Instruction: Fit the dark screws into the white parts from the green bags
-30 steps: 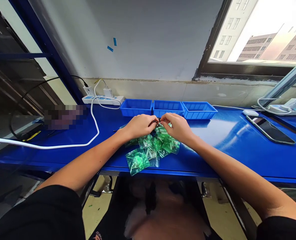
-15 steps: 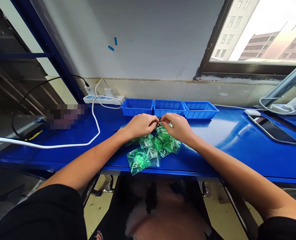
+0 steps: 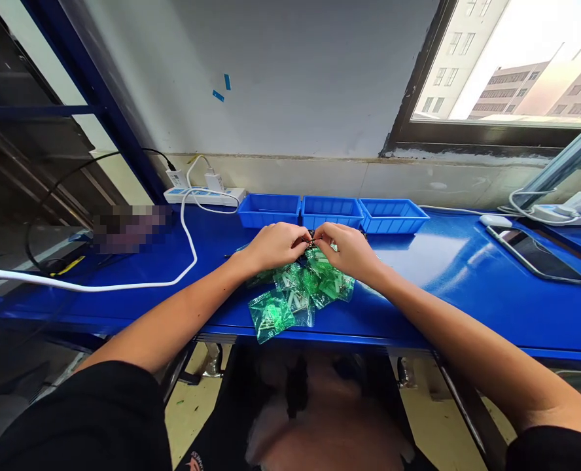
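Observation:
My left hand [image 3: 278,245] and my right hand [image 3: 347,247] meet above the middle of the blue table, fingertips almost touching. Both are closed in a pinch around a small dark, thin piece [image 3: 313,241], too small to name and mostly covered by my fingers. Beneath and in front of my hands lies a pile of clear-green plastic packets [image 3: 330,280] with pale, stick-like pieces inside. One green packet [image 3: 271,315] lies closest to the table's front edge. More small dark pieces partly show behind my fingertips.
Behind my hands, blue bins stand in a row: left [image 3: 272,220], middle [image 3: 332,224] and right [image 3: 394,226]. A power strip [image 3: 231,196] with a white cable [image 3: 185,229] is at the back left. A phone [image 3: 536,252] lies on the right.
My right fingertips have shifted very slightly left, towards my left fingertips. My left hand, the packets and the bins look unmoved.

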A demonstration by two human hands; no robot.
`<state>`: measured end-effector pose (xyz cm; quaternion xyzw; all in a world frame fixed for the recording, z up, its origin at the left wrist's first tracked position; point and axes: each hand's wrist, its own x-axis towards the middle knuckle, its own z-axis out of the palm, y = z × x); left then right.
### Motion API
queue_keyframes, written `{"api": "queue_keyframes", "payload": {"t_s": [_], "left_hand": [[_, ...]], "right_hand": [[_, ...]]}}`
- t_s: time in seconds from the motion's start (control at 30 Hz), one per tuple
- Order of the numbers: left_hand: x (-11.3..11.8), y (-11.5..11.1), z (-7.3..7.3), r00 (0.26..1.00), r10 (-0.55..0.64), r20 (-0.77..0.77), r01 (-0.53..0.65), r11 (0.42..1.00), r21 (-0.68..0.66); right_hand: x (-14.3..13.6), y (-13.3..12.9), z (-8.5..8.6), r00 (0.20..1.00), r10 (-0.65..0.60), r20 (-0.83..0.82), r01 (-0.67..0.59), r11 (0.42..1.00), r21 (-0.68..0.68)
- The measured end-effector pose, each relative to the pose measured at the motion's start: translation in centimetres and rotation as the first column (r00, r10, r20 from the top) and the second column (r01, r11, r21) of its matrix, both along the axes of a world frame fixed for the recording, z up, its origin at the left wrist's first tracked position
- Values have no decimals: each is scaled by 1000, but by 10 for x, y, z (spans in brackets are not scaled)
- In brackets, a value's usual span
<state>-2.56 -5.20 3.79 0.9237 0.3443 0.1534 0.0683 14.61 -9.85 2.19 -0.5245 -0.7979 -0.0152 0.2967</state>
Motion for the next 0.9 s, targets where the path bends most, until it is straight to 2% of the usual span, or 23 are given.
{"api": "queue_keyframes", "payload": {"t_s": [0.43, 0.67, 0.9], "left_hand": [[0, 0, -1, 995, -53, 85, 50, 998, 32], [-1, -1, 1, 983, -21, 184, 23, 1000, -7], [-5, -3, 4, 960, -130, 248, 131, 991, 9]], "right_hand": [[1, 2, -1, 997, -77, -11, 78, 996, 49], [2, 2, 1, 994, -104, -39, 106, 993, 54], [1, -6, 9, 998, -41, -55, 49, 986, 157]]}}
